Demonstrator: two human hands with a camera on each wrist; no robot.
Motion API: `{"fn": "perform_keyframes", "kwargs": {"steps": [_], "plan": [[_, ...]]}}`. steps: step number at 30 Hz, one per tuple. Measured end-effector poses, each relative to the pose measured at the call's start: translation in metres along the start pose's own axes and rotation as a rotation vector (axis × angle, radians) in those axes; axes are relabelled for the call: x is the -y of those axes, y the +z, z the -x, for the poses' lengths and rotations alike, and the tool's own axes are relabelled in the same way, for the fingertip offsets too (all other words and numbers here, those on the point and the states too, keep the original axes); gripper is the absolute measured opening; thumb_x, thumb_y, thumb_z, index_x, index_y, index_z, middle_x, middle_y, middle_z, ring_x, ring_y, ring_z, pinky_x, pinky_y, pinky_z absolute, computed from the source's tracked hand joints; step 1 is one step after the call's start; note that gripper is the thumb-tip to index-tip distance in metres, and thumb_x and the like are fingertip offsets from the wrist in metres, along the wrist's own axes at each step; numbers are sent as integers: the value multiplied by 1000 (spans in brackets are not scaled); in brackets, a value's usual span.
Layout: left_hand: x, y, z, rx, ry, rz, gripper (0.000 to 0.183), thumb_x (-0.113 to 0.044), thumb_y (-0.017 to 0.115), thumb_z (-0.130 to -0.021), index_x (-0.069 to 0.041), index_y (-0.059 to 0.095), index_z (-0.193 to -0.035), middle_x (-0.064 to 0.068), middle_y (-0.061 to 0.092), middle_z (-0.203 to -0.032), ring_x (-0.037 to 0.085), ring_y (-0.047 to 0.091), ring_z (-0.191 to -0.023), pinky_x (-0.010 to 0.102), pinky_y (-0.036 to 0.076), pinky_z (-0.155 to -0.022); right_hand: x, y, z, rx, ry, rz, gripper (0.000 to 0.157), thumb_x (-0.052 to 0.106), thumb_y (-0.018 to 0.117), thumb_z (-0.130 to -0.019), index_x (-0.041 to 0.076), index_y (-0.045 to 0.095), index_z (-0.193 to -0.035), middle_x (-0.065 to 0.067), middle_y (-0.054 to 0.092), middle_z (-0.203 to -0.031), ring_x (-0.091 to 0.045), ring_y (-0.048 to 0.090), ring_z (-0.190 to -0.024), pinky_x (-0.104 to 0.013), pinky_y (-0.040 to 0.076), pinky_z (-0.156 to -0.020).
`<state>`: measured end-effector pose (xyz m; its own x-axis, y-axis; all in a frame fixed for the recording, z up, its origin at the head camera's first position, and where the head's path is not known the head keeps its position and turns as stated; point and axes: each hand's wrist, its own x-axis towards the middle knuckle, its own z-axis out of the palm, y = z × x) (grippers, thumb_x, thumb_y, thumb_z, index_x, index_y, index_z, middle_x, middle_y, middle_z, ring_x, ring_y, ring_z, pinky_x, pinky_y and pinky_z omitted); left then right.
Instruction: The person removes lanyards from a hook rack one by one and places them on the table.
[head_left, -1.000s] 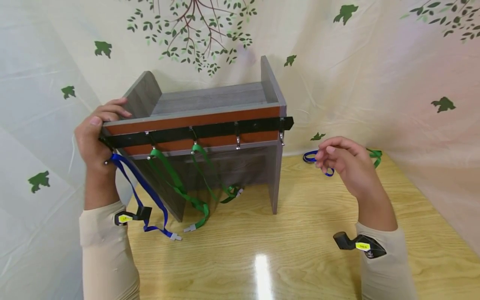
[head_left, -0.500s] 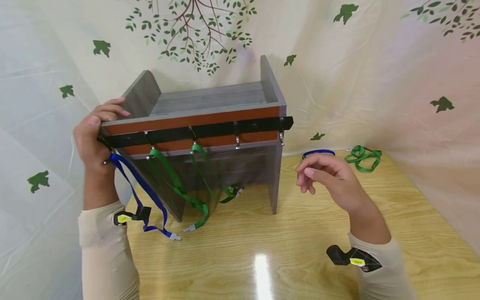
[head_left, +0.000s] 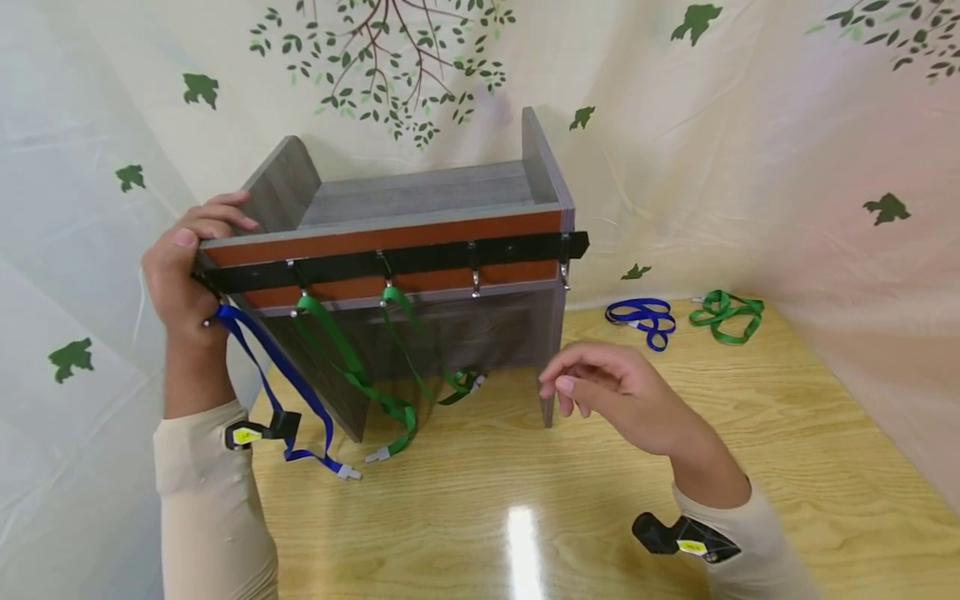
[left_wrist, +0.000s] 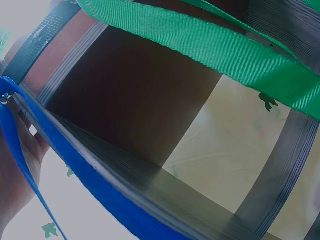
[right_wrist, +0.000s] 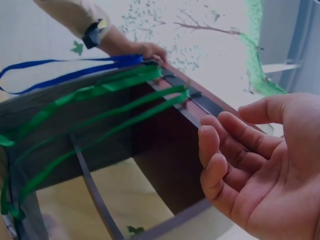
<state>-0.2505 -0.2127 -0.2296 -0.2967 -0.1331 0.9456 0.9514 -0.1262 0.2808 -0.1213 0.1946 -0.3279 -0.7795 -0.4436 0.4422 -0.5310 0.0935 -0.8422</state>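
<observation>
My left hand (head_left: 176, 275) grips the upper left corner of a grey wooden shelf (head_left: 420, 187), fingers over its top edge. Across the shelf's front runs a black hook rail (head_left: 431, 260) on a reddish-brown strip. From its leftmost hook, beside my left wrist, hangs a blue lanyard (head_left: 296, 379). Two green lanyards, one longer (head_left: 347, 354) and one shorter (head_left: 408, 312), dangle from the middle hooks. The two hooks on the right carry nothing. My right hand (head_left: 615, 396), fingers loosely bent and palm bare in the right wrist view, hovers in front of the shelf's right side panel.
At the back right of the wooden table (head_left: 450, 533) lie a coiled blue lanyard (head_left: 641, 315) and a coiled green lanyard (head_left: 742, 310). A pale curtain (head_left: 810, 150) with printed leaves stands behind and along the sides.
My right hand has moved left and toward me, from over the coiled blue lanyard to the shelf's right panel, uncovering both coils. My left hand keeps its grip on the shelf.
</observation>
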Motion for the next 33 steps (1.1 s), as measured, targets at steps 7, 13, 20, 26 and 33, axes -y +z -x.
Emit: {"fn": "perform_keyframes", "kwargs": {"steps": [7,13,20,26,33], "plan": [[-1,-3,-1,-10,-52,-1,41,-14,49,-101,11,63,-72,6,79,-82,20,75,-86,40,55,-110,2,18,-2,49,20,23,27,-6,56,-101,9,73,-116,-5,71,-95,-16,66,-76,-28,57,-67],[-1,-7,-2,-9,-55,6,41,-15,51,-100,10,64,-71,6,79,-82,20,76,-87,39,55,-109,1,32,-6,79,7,55,25,-2,60,-101,8,74,-120,-4,68,-95,-18,63,-76,-27,58,-69],[5,-7,-2,39,-28,6,40,-13,50,-101,13,62,-73,8,79,-85,23,76,-92,40,55,-109,1,46,-2,88,38,133,34,5,62,-103,13,70,-135,-3,72,-116,-8,62,-81,-25,57,-72],[6,-10,-2,13,-125,-5,42,-15,48,-101,10,65,-72,7,79,-84,28,75,-99,38,54,-108,-2,58,-2,114,7,145,43,5,61,-103,12,62,-145,-11,65,-142,-5,64,-86,-24,59,-74],[5,-12,-3,5,-124,-4,42,-16,49,-100,9,65,-71,7,79,-84,28,75,-99,38,54,-107,-5,73,-8,176,24,207,52,11,63,-103,17,53,-154,-7,55,-157,-1,62,-89,-22,59,-76]]}}
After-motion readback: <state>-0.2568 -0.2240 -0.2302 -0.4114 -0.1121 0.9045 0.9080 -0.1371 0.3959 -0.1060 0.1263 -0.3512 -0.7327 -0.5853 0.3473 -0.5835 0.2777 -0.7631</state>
